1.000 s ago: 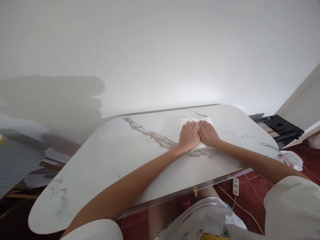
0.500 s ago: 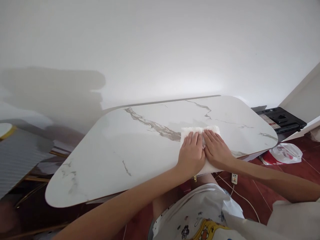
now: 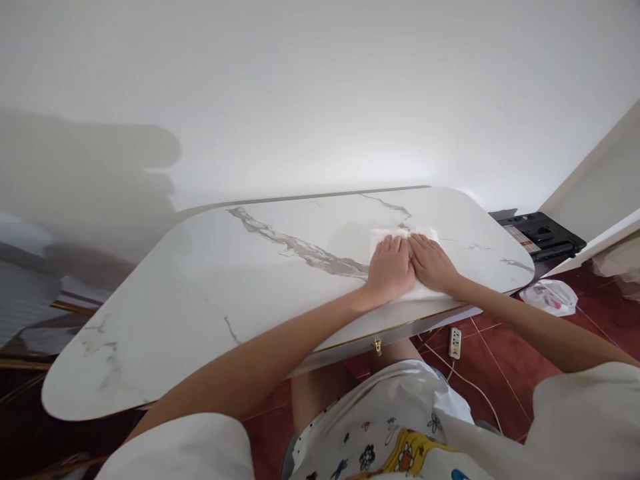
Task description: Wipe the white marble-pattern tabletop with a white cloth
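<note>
A white marble-look table (image 3: 210,293) with grey veins fills the middle of the view. On its right part lies a folded white cloth (image 3: 395,235). My left hand (image 3: 391,268) and my right hand (image 3: 431,263) lie flat on the cloth side by side, fingers stretched out and pressed down on it. Most of the cloth is hidden under the two hands; only its far edge and a strip near my wrists show.
A plain white wall stands behind the table. A black device (image 3: 539,235) sits on the floor at the far right, with a white plastic bag (image 3: 549,296) nearby. A power strip (image 3: 455,342) and its cable lie on the red floor under the table's edge.
Both hands drew the cloth towards me to the table's near edge, then pushed it away again towards the middle. The camera view shifted as I leaned.
</note>
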`<act>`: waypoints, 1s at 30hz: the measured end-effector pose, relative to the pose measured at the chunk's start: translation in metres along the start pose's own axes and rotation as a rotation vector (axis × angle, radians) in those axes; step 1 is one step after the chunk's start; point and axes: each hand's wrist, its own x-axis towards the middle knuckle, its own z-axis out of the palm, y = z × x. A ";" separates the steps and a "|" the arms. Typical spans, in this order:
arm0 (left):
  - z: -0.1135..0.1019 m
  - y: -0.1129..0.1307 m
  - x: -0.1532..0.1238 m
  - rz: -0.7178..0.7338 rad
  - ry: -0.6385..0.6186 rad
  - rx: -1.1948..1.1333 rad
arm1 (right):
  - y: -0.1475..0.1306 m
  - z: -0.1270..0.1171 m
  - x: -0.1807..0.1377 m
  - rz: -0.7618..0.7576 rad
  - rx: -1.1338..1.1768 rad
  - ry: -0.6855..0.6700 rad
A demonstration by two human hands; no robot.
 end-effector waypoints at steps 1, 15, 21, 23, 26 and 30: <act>0.000 -0.005 0.008 -0.008 0.004 0.019 | 0.003 0.002 0.011 -0.009 0.004 0.002; 0.014 -0.079 0.117 -0.054 0.087 0.051 | 0.052 0.042 0.155 -0.098 0.120 0.049; 0.018 -0.104 0.148 -0.069 0.096 0.024 | 0.063 0.054 0.197 -0.088 0.164 0.046; 0.018 -0.110 0.155 -0.074 0.094 0.037 | 0.066 0.058 0.207 -0.088 0.178 0.053; 0.016 -0.117 0.163 -0.077 0.082 0.051 | 0.070 0.062 0.220 -0.087 0.202 0.060; 0.014 -0.124 0.173 -0.083 0.073 0.064 | 0.071 0.065 0.231 -0.067 0.227 0.061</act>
